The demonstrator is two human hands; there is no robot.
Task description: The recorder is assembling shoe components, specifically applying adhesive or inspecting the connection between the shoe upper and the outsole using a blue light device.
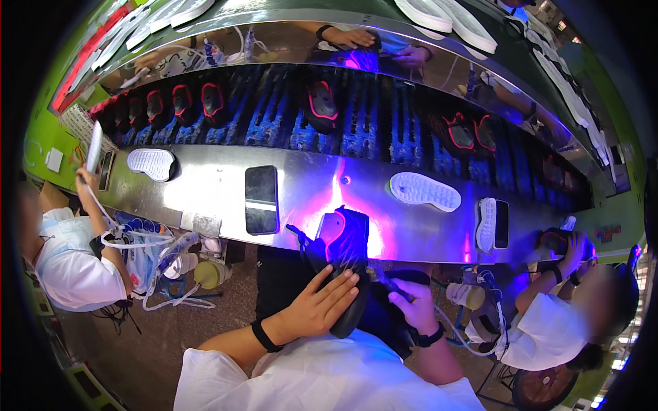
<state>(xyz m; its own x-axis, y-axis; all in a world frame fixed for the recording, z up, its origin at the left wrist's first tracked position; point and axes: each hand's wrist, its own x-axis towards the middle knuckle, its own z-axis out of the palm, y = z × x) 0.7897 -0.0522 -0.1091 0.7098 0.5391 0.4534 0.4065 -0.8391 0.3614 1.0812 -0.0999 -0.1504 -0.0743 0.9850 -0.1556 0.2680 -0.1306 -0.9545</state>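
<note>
black shoe upper with pinkish-red trim and a dark sole edge (341,240) stands tilted in front of the wearer's body, its collar end overlapping the near edge of a shiny steel bench (205,198) in this view and its other end pointing down toward the white-shirted torso; whether it touches the bench, i cannot tell. the left hand (322,301) lies over the upper's side, fingers straight and close together; the thumb is hidden, so i cannot tell if it grips. the right hand (417,303), just beside it, has its fingers curled narrow around a slim, dark-handled tool (386,279), whose tip is near the upper. violet light glows on the steel around them.

on the bench, a black rectangular phone (261,200) lies to the left and a white ridged rubber sole (425,191) to the right. beyond them, a dark slatted conveyor with blue patches (264,113) carries more black-and-red uppers (321,106). at the left, a co-worker in a white top (86,274) holds up a pale sole (94,147); at the right, another white-shirted person (541,325) handles a dark shoe (554,241).
</note>
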